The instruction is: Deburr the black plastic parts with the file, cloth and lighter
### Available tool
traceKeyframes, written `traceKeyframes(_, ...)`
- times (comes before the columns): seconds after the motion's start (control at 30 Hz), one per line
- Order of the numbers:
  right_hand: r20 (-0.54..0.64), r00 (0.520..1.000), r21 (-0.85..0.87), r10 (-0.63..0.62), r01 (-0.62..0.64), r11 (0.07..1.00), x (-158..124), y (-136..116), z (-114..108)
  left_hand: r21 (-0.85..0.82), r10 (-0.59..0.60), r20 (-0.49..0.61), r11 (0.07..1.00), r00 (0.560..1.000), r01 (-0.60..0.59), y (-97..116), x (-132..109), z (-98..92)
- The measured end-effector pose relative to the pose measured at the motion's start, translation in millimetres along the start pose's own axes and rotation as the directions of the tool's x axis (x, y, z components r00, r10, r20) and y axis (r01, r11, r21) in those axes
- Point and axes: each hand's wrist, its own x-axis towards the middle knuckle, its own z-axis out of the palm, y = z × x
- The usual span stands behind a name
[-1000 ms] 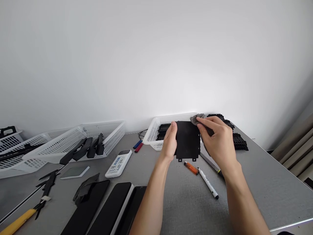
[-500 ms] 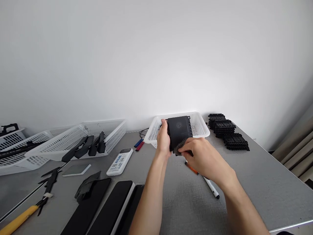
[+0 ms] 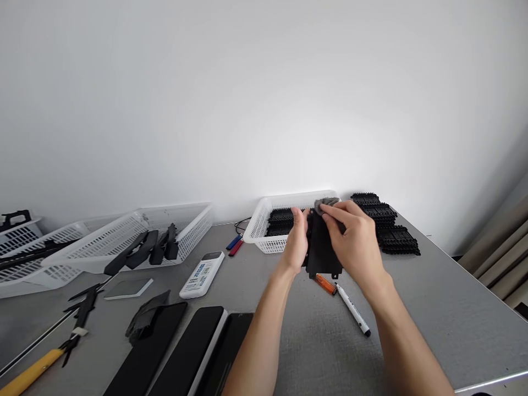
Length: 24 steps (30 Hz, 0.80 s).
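My left hand (image 3: 296,242) is closed on the left edge of a flat black plastic panel (image 3: 324,250) with small tabs along its edges, held up above the table. My right hand (image 3: 352,234) pinches a crumpled grey cloth (image 3: 326,203) at the panel's top edge, and its fingers cover part of the panel's right side. Behind the hands stands a white perforated basket (image 3: 258,223) with black ribbed plastic parts (image 3: 280,220) inside. Under the panel, an orange lighter or cutter-like piece (image 3: 325,284) and a white marker pen (image 3: 353,311) lie on the table.
Stacked black plastic panels (image 3: 398,240) sit at the back right. To the left are a white power bank (image 3: 203,275), white baskets (image 3: 202,228) with black parts, a dark cloth (image 3: 146,313), black slabs (image 3: 190,346) and a yellow-handled tool (image 3: 35,371). The wall closes off the back.
My right hand has moved the cloth from the panel's lower edge up to its top edge. The panel has shifted right and down and turned, uncovering black parts in the basket.
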Motion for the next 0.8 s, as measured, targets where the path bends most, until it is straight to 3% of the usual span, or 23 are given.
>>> traceKeyframes(0.13, 0.085, 0.995, -0.037, -0.058, 0.062, 0.997, -3, -6, 6, -0.035, -0.036, 0.055, 0.999, 0.998, 0.038, -2, 0, 0.2)
traceKeyframes(0.23, 0.253, 0.966, -0.060, -0.054, 0.071, 0.996, -6, -11, 2, -0.064, -0.057, 0.027, 0.996, 0.998, 0.058, 0, 4, -3.9)
traceKeyframes(0.37, 0.508, 0.860, -0.067, -0.045, 0.092, 0.993, -14, -15, -6, -0.098, -0.074, 0.005, 0.992, 0.997, 0.074, 4, 10, -7.6)
traceKeyframes(0.47, 0.624, 0.780, -0.033, -0.041, 0.079, 0.996, -21, -18, -16, -0.128, -0.073, 0.007, 0.989, 0.997, 0.073, 9, 10, -8.6)
traceKeyframes(0.57, 0.715, 0.689, 0.107, -0.118, 0.059, 0.992, -22, -22, -32, -0.131, -0.064, -0.009, 0.989, 0.998, 0.063, 13, 7, -9.3)
traceKeyframes(0.6, 0.705, 0.693, 0.167, -0.152, 0.045, 0.985, -20, -23, -37, -0.123, -0.064, -0.013, 0.991, 0.998, 0.062, 14, 6, -9.4)
traceKeyframes(0.63, 0.659, 0.732, 0.219, -0.171, 0.031, 0.975, -18, -23, -42, -0.110, -0.065, -0.014, 0.992, 0.998, 0.063, 15, 6, -9.4)
traceKeyframes(0.67, 0.577, 0.800, 0.249, -0.164, 0.019, 0.968, -15, -23, -46, -0.096, -0.067, -0.012, 0.993, 0.998, 0.065, 14, 5, -9.3)
traceKeyframes(0.73, 0.323, 0.943, 0.228, -0.078, 0.002, 0.974, -10, -19, -48, -0.066, -0.068, -0.003, 0.996, 0.998, 0.067, 13, 5, -8.7)
traceKeyframes(0.8, 0.086, 0.996, 0.135, 0.007, -0.019, 0.991, -4, -12, -43, -0.039, -0.059, 0.008, 0.997, 0.998, 0.060, 9, 4, -7.6)
